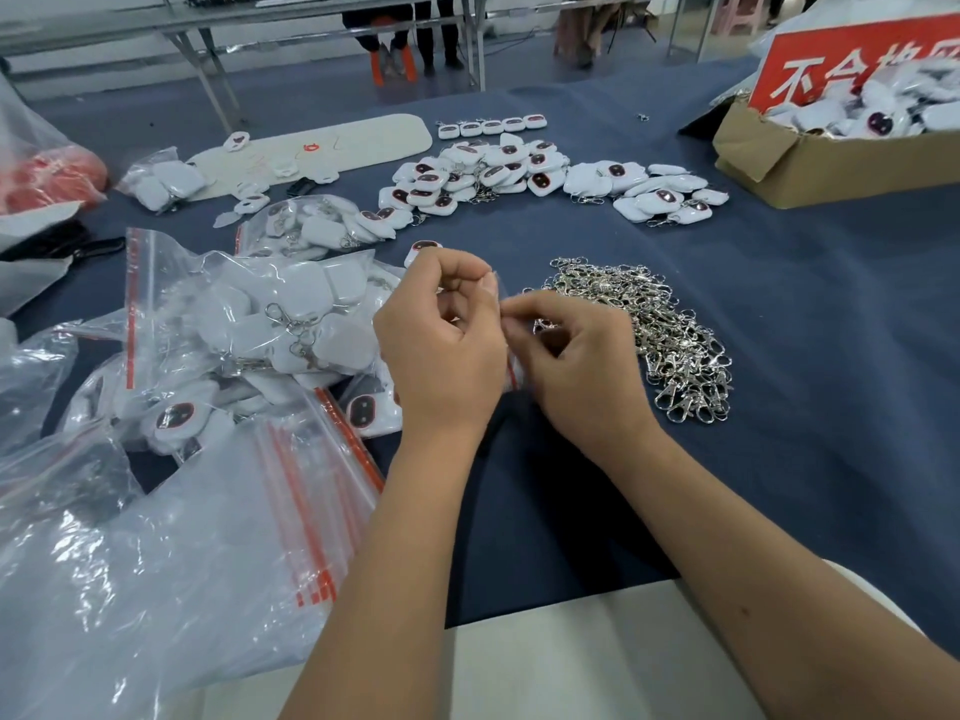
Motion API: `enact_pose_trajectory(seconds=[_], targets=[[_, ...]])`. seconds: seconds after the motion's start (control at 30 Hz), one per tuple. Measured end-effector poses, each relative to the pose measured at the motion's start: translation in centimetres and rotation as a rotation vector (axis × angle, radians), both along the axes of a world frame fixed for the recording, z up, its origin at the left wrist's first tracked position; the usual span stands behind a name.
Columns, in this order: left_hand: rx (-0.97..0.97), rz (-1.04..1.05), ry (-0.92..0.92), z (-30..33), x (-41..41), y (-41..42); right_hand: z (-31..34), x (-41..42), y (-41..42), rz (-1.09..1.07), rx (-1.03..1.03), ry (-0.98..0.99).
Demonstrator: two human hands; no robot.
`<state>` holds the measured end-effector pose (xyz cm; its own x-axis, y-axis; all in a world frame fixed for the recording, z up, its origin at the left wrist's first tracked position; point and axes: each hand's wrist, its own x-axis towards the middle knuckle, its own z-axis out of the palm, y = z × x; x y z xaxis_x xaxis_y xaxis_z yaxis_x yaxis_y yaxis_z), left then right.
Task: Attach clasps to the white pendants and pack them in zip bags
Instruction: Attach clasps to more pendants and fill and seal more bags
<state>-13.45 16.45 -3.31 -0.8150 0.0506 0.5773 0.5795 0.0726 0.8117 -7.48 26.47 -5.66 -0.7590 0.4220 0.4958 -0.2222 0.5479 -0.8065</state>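
My left hand (441, 345) and my right hand (576, 361) meet above the blue cloth (805, 366). Both pinch the top edge of a small clear zip bag (511, 374) with a red strip, which hangs between them. What the bag holds is hidden by my hands. A white pendant (422, 248) with a dark red oval lies just behind my left hand. A heap of silver clasps (670, 330) lies right of my right hand. Several pendants with clasps (483, 174) are piled further back.
Filled zip bags of pendants (291, 324) and empty red-striped bags (311, 501) crowd the left. A cardboard box (810, 163) of pendants with a red sign stands at the far right. A pale tray (332, 148) lies at the back. Folding tables and people's legs are beyond.
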Motion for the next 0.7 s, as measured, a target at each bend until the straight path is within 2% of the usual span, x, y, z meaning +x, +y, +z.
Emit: enact_pose_trajectory(seconds=[0.13,0.23,0.37,0.47,0.6,0.7], targets=[[-0.083,-0.086,0.007,-0.4,0.9,1.1,1.5,-1.2,2.3,-0.347,0.102,0.05],[-0.189,-0.126,0.028,-0.9,0.9,1.6,2.9,-3.5,6.0,-0.503,0.261,-0.133],[-0.305,-0.121,0.081,-1.3,0.7,1.6,3.9,-6.8,12.9,-0.563,0.424,-0.514],[-0.294,-0.114,0.062,-1.3,0.6,1.7,3.1,-7.7,16.7,-0.593,0.405,-0.815],[-0.305,-0.111,0.044,-1.3,0.5,1.8,1.5,-8.4,19.1,-0.514,0.287,-0.883],[-0.311,-0.118,0.035,-1.3,0.6,1.8,1.1,-8.9,19.8,-0.488,0.323,-0.823]])
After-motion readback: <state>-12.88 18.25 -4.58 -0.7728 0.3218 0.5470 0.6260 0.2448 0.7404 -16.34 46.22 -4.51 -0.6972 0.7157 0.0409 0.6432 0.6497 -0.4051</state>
